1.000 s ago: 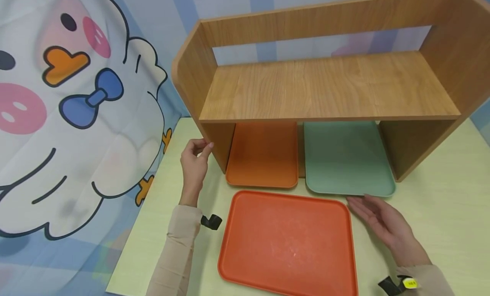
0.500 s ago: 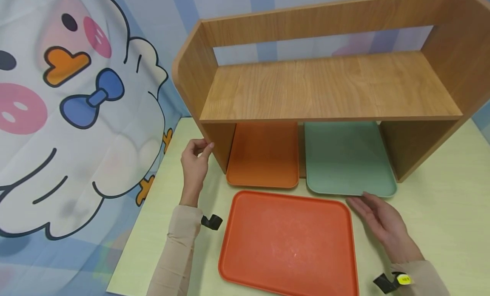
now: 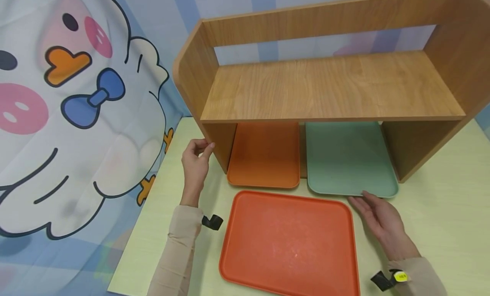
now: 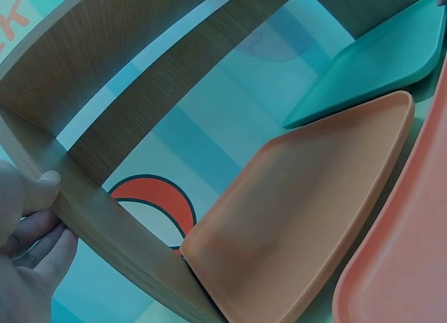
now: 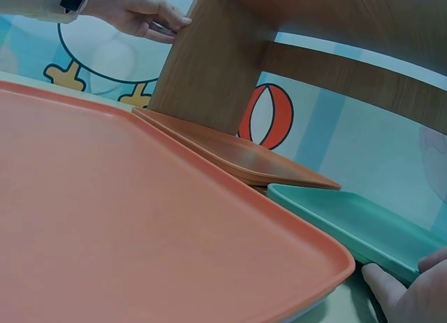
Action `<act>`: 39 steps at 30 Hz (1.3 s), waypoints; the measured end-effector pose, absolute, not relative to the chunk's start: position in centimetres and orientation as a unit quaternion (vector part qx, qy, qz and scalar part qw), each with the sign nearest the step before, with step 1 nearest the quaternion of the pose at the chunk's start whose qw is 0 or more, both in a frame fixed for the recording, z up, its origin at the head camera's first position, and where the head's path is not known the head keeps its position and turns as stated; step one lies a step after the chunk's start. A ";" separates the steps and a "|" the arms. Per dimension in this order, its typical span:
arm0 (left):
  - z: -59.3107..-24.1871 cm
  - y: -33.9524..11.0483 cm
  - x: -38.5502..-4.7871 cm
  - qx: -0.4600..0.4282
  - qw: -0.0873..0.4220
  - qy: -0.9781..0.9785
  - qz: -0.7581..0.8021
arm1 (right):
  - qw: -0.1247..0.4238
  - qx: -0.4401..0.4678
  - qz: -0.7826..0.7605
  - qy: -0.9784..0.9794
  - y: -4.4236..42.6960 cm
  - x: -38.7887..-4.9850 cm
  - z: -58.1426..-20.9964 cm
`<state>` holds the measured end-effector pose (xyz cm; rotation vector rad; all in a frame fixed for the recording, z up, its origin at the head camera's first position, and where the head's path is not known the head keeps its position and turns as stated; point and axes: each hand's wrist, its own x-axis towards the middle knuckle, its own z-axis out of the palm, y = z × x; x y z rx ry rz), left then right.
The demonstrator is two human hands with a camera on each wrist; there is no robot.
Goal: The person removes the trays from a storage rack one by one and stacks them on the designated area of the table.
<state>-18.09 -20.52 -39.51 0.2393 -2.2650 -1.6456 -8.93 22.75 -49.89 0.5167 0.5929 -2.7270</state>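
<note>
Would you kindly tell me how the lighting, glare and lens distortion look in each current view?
Head view: bright, fairly even light, faint glare specks on the front red tray, darker beneath the wooden shelf; left wrist view: dimmer, with a teal cast, the shelf's boards looking bowed, probably by the lens; right wrist view: similarly cool, the front tray paled to pink.

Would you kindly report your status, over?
Left hand gripping left side of wooden shelf. Right hand holding front rim of green tray. Green tray's front jutting past shelf. Red tray close in front, possibly obstructing.
</note>
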 end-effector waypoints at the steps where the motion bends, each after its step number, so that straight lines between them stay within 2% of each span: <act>1: -39.5 -20.5 -18.1 0.084 0.165 -0.795 -0.578 | 0.150 0.182 -0.949 0.208 22.7 -9.0 -49.9; 21: -39.9 -20.7 -18.2 0.085 0.166 -0.795 -0.578 | 0.107 0.175 -0.955 0.212 23.0 -9.0 -49.0; 39: -39.7 -20.6 -18.3 0.089 0.161 -0.791 -0.584 | 0.096 0.096 -0.978 0.156 24.0 -7.5 -48.5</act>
